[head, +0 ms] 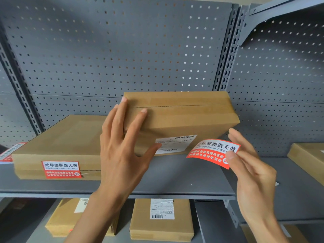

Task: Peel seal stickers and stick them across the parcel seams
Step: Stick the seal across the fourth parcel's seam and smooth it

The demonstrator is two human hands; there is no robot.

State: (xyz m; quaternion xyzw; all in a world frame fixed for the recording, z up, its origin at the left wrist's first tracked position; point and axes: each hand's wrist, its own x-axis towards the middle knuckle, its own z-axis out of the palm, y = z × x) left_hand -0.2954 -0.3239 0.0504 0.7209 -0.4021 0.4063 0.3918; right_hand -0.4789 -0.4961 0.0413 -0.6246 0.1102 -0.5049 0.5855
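Head view, centre of the frame: a cardboard parcel (182,120) stands tilted on a grey metal shelf (175,174), its taped seam (175,106) running across the upward face and a white shipping label (175,143) on the face toward the camera. The left hand (122,146) rests on the parcel's left end with fingers straight and spread wide, fingertips at the seam, thumb reaching under toward the label. Lower right of the parcel, the right hand (252,172) pinches a red and white seal sticker (213,153) by its right edge between thumb and fingers; the sticker hangs free in the air, just beside the parcel's lower right corner.

Left of centre, a flatter box (57,142) lies on the same shelf, touching or just beside the parcel, with a seal sticker already stuck (61,169) across its front edge. More red stickers (8,153) show at the far left edge. Another box (308,158) sits on the neighbouring shelf at right. Behind everything is a grey perforated back panel (122,50) with slotted uprights (228,50). Below the shelf, two more labelled boxes (161,220) lie at the bottom of the frame.
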